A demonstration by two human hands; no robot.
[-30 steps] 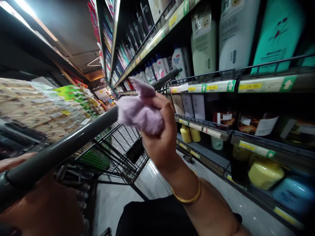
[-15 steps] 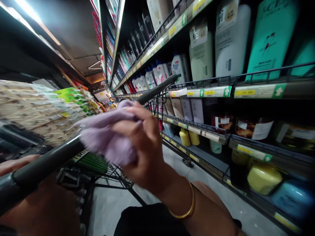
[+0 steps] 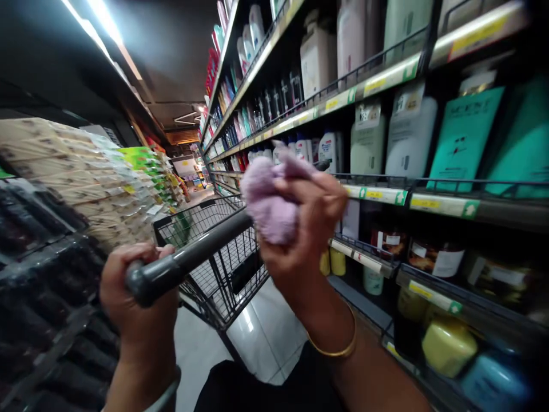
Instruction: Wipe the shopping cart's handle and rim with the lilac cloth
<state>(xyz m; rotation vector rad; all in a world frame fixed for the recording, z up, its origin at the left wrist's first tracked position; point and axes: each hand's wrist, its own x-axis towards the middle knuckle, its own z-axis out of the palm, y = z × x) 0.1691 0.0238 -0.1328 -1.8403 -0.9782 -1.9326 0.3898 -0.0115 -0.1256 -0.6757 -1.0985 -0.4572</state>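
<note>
A wire shopping cart stands in front of me, its thick grey handlebar crossing the view at a slant. My left hand is closed round the cart near the handlebar's left end. In my right hand a bunched purple cloth is gripped, slightly blurred. The cloth and hand cover the right part of the handlebar, so whether the cloth touches the bar cannot be made out. A gold bangle circles my right wrist.
Shelves of bottles run along the right, with a turquoise bottle and a yellow container close by. Stacked packages line the left. Pale floor tiles show beneath the cart, and the aisle stretches ahead.
My right hand and the cloth have moved right and the cloth is more bunched. The view has shifted, showing my left hand and the handlebar's left end fully.
</note>
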